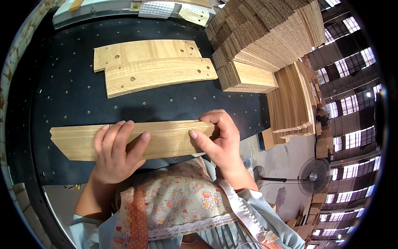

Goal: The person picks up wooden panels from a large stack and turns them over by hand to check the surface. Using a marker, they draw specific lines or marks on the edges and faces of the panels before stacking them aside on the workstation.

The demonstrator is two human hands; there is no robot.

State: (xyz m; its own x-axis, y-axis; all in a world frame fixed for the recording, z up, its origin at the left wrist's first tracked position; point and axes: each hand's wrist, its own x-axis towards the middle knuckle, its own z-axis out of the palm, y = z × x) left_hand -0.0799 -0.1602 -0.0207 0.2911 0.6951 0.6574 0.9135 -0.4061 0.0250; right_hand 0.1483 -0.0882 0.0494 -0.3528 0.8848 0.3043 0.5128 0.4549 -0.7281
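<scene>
A short stack of light wooden boards [170,143], with layered edges showing and a slanted left end, lies at the near edge of a black table. My left hand [114,155] is closed on its left half, fingers across the upper edges and thumb against the wood. At the right end, my right hand [224,139] grips the stack, its thumb on the near side and its fingers bent over the far side. Farther off, two flat boards with drilled holes, a front one [161,74] and a back one [145,50], lie partly overlapped.
The black table [141,101] is dotted with small holes. Tall stacks of cut boards [273,37] rise at the far right, beside more stacked boards [290,99]. A pale machine housing [99,12] borders the far side. A standing fan [314,176] is on the floor at right.
</scene>
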